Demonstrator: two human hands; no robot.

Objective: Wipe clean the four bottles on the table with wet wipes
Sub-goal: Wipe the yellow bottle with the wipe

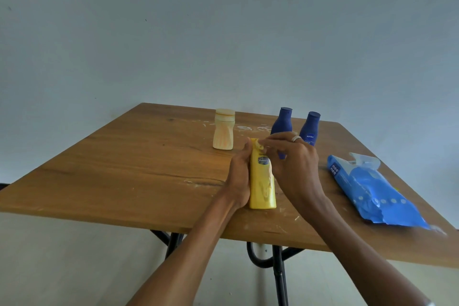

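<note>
I see my left hand [239, 176] wrapped around a smooth, flat-sided yellow bottle [262, 181] held over the scuffed wooden table [139, 164], while my right hand [293, 164] pinches its cap end. A ribbed cream bottle [223, 129] and two rounded blue bottles [282, 124] stand behind; the crinkly blue wipes pack [367, 191] lies right.

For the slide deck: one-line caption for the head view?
Both hands hold the yellow bottle; wipes pack beside it.

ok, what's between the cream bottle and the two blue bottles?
Head view: bare table with white smears between cream bottle and blue bottles; yellow bottle sits nearer, in both hands.
</note>
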